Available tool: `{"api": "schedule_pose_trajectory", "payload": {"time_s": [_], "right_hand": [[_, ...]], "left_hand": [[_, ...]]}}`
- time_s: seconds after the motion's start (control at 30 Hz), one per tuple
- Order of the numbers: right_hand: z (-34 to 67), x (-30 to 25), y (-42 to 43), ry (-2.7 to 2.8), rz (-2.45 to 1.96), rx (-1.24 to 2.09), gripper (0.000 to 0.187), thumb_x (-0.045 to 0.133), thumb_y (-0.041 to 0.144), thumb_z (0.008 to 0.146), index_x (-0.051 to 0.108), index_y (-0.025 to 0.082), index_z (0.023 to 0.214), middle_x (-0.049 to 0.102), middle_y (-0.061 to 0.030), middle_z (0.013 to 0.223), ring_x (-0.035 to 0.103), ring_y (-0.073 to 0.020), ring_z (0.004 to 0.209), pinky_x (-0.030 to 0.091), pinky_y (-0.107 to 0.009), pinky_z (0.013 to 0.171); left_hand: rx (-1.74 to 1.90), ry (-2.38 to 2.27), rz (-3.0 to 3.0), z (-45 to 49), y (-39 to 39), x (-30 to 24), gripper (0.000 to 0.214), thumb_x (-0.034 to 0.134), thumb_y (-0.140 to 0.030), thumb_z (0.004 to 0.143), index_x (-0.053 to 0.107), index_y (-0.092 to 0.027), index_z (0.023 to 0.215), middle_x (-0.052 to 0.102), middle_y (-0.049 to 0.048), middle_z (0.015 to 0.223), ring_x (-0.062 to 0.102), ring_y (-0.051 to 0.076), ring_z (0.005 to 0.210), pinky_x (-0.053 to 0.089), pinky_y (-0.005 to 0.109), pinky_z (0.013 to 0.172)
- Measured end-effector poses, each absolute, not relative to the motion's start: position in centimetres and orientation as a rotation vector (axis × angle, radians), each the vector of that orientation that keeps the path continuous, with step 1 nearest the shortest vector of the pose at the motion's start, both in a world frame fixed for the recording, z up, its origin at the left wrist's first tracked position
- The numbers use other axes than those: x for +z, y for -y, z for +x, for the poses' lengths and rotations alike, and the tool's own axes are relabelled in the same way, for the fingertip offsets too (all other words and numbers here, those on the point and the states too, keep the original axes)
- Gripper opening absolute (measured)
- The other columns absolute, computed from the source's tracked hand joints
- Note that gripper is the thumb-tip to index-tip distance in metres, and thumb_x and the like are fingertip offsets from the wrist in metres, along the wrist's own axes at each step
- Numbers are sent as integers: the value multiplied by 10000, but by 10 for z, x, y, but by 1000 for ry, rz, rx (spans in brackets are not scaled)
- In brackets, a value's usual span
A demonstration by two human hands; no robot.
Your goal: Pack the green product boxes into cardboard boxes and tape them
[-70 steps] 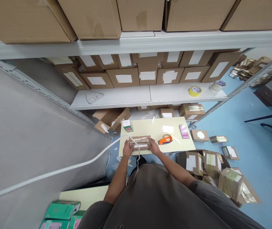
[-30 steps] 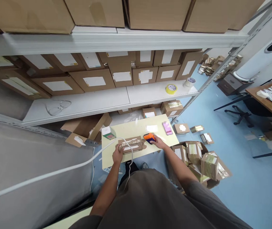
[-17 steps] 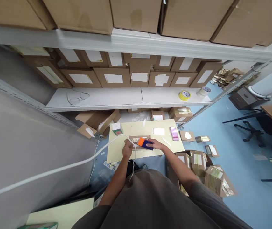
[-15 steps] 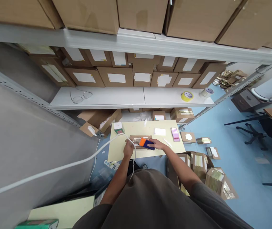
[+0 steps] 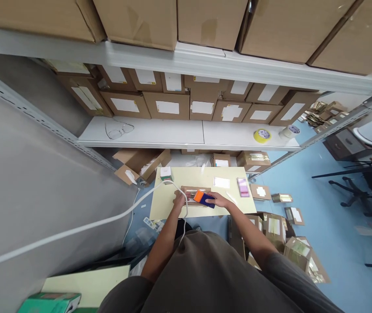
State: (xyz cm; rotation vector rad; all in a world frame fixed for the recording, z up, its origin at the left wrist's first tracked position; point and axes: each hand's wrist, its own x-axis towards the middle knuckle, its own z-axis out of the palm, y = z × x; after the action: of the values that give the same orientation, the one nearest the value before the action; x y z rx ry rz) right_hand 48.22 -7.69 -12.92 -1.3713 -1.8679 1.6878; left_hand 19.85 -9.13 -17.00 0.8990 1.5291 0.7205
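Observation:
A flat brown cardboard parcel with shiny tape on it lies near the front edge of a small pale yellow table. My left hand is closed on the parcel's left end. My right hand grips an orange and blue tape dispenser and holds it on top of the parcel's right part.
On the table lie a small green and white box, a white label and a pink packet. Taped cardboard boxes litter the blue floor to the right. A shelf behind holds labelled boxes and a yellow tape roll. A white cable runs left.
My right hand left the parcel, picked up the orange tape dispenser from the table on the right and brought it onto the parcel. My left hand stayed on the parcel's left end.

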Motion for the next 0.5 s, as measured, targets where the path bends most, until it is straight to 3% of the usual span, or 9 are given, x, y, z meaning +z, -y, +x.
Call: {"api": "schedule_pose_trajectory", "payload": {"time_s": [0.17, 0.37, 0.5], "right_hand": [[480, -123, 73, 1881, -1334, 1686, 462, 783, 528, 893, 803, 231, 1246, 824, -80, 1225, 742, -334, 1106, 585, -459, 1016], [472, -118, 71, 1973, -1345, 1575, 437, 744, 584, 927, 810, 229, 1172, 828, -83, 1134, 739, -318, 1025, 578, -418, 932], [462, -118, 67, 2033, -1380, 1440, 484, 642, 681, 984, 770, 220, 920, 778, -49, 914, 686, -251, 850, 533, -353, 805]], "left_hand": [[822, -1447, 925, 197, 85, -163, 688, 765, -808, 775, 845, -147, 945, 799, 121, 845, 741, 247, 844, 550, 322, 697], [955, -1505, 965, 191, 84, -159, 596, 788, -737, 758, 826, -157, 888, 783, 93, 796, 706, 216, 788, 565, 334, 738], [1011, -1604, 972, 192, 87, -156, 431, 810, -618, 751, 806, -192, 810, 781, 62, 761, 722, 215, 778, 578, 322, 739]]}}
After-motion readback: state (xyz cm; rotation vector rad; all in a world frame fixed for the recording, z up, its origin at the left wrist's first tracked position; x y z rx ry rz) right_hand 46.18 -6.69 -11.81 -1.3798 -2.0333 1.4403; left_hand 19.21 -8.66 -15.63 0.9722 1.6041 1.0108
